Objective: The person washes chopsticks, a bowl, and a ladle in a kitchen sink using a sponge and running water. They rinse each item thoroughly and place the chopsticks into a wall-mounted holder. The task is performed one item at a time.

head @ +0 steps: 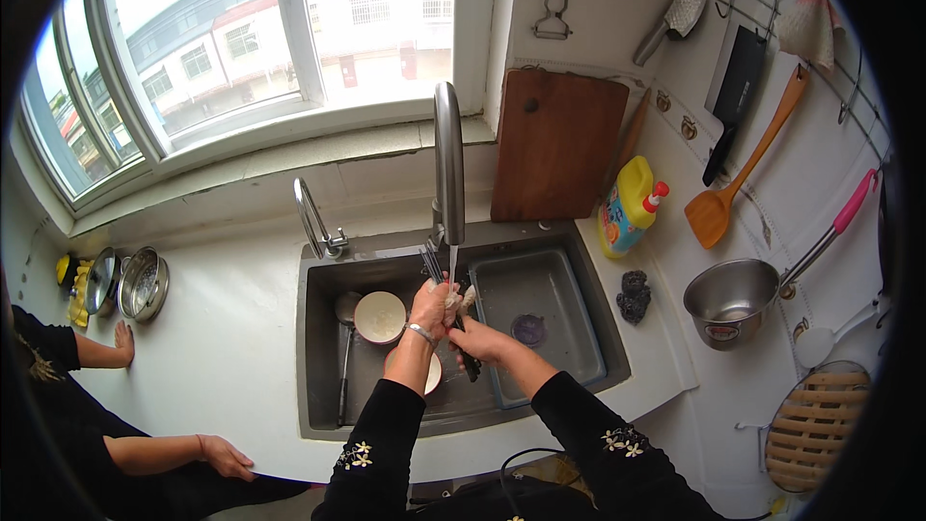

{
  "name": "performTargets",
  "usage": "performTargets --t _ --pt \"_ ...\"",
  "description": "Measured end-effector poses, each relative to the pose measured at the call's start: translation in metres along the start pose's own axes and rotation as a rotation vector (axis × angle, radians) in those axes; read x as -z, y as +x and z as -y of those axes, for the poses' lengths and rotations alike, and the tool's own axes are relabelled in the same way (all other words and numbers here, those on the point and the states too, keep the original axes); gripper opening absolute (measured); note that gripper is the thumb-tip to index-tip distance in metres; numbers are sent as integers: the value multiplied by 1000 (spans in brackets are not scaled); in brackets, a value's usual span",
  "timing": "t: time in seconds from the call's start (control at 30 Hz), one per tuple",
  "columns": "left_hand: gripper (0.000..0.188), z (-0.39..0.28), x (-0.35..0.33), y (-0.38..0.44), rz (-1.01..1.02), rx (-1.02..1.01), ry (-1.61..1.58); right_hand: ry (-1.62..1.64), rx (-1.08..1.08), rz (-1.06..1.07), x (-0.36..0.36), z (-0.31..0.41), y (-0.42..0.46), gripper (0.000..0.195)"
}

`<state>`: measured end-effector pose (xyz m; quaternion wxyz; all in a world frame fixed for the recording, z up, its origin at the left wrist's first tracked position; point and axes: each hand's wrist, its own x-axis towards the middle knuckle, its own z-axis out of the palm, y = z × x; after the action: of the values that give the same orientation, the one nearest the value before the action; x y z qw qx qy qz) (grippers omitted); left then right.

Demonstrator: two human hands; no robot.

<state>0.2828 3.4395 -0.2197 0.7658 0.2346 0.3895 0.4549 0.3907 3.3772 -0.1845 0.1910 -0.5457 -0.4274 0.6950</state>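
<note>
Water runs from the tall faucet [449,166] onto my two hands over the dark sink [463,420]. My left hand [430,312] is closed around a bundle of dark chopsticks [432,260] with a pale cloth [469,298] wrapped about them. Lower down, my right hand [479,340] grips the same bundle near its lower ends [472,369]. Beneath and left of my hands, a bowl [380,317] sits in the basin, and a second bowl [434,374] is partly hidden by my left forearm. A ladle [346,362] with a dark handle leans at the basin's left side.
A grey rectangular tub [597,347] fills the sink's right part. A small tap [311,217], cutting board [561,145], detergent bottle [628,210] and dark scourers [634,297] stand around it. Another person's hands [226,457] rest on the counter at left. Utensils and a saucepan [731,304] hang at right.
</note>
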Motion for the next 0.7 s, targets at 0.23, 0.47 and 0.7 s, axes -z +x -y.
performTargets --t 0.23,0.47,0.7 --pt "14 -31 -19 -16 221 -18 160 679 338 54 24 16 40 32" --pt "73 2 13 1 -125 -522 973 143 233 -556 10 20 117 29" --pt "73 -21 23 -91 18 -280 1336 724 251 -673 27 49 85 32"
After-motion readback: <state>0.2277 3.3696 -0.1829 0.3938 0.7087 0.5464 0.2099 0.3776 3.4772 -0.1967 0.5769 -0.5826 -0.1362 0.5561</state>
